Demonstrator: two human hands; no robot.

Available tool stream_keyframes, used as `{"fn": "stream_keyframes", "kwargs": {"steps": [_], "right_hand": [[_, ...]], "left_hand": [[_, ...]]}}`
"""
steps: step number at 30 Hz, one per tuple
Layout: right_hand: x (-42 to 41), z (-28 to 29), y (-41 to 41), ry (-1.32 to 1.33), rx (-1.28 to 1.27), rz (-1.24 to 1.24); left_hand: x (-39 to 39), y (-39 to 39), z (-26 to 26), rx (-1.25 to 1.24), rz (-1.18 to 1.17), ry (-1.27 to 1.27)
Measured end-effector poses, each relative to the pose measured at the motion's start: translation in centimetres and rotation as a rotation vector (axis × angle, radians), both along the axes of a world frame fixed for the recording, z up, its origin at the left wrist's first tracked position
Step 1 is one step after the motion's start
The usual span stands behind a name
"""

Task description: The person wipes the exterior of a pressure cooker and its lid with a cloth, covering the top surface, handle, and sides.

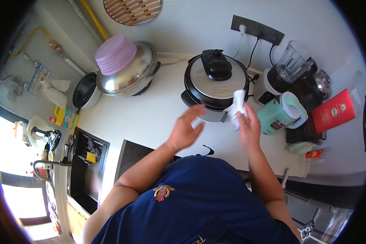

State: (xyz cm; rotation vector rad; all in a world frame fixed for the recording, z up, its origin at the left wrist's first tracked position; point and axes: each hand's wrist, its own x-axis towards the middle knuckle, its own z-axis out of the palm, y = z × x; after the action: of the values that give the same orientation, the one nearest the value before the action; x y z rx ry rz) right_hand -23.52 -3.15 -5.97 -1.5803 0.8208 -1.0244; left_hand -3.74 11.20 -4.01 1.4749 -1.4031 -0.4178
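My right hand (249,125) grips a crumpled white tissue or cloth (238,108) in front of an electric pressure cooker (213,82). The cooker has a silver lid, a black rim and a black lid handle. My left hand (186,127) is raised over the white countertop (125,119), fingers apart and slightly blurred, holding nothing. It is near the cooker's front left side. Just right of my right hand stands a mint-green electric kettle (276,114) with a pale handle.
A lidded metal wok (143,70) with a purple plastic basket (116,55) on top stands back left, beside a dark pan (84,88). At left is a black sink (79,183). A blender (292,65) and a red packet (332,111) stand right.
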Motion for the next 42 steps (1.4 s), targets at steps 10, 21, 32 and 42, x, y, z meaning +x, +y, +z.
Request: {"fn": "stream_keyframes", "kwargs": {"steps": [10,21,32,42], "right_hand": [[6.1,1.2,-1.5,0.592,-0.787,-0.310],[17.2,3.8,0.2,0.745,-0.872,-0.194],[15.1,3.1,-2.7,0.686,-0.841,-0.092],[11.0,3.7,-6.1,0.594,-0.754,-0.015]], "left_hand": [[12.9,-11.0,-4.6,-0.029,0.249,0.027],[11.9,-24.0,4.2,-0.162,-0.479,-0.454],[10.2,-25.1,2.9,0.114,-0.546,-0.474],[10.5,-25.0,3.0,0.033,-0.592,-0.411]]}}
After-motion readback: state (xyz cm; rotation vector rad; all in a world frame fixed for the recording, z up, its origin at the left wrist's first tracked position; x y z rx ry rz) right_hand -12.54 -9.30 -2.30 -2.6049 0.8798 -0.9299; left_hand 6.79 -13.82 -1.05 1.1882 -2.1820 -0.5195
